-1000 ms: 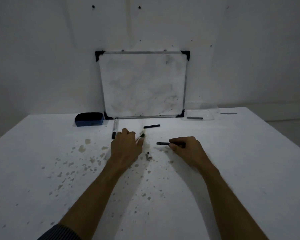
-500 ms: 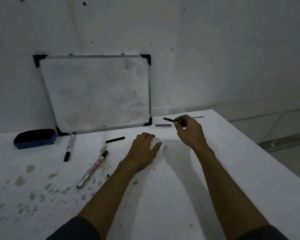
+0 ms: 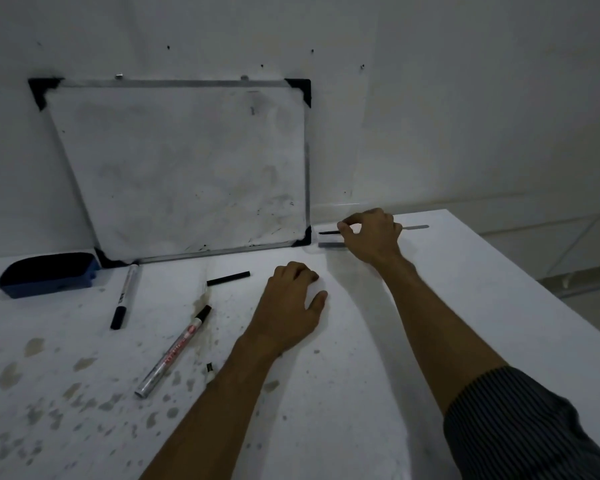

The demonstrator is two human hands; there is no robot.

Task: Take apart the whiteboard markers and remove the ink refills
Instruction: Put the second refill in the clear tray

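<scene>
A person's right hand (image 3: 371, 237) reaches to the far side of a stained white bench (image 3: 378, 393), its thumb and fingertips pinched around a thin black ink refill (image 3: 329, 232) held just above the surface, beside the lower right corner of a smudged, metal-framed whiteboard (image 3: 181, 168) that leans against the wall. Directly beneath the held refill lies a flat grey refill stick (image 3: 330, 244), and a second grey strip (image 3: 417, 227) shows past the knuckles. The left hand (image 3: 291, 306) rests palm-down near the middle of the bench, fingers loosely curled and thumb spread; whether anything lies under it cannot be told. To its left, a short black marker cap (image 3: 228, 278) lies on its side, apart from the hand. Nearer the camera, a silver whiteboard marker with red lettering and a black tip (image 3: 174, 351) lies diagonally, with a small black-and-white plug (image 3: 209, 370) beside the left forearm. A capped white marker with a black cap (image 3: 124, 296) lies close to the whiteboard's lower left corner, next to a blue-and-black board eraser (image 3: 49, 274). A striped dark sleeve (image 3: 520, 427) covers the right forearm.
</scene>
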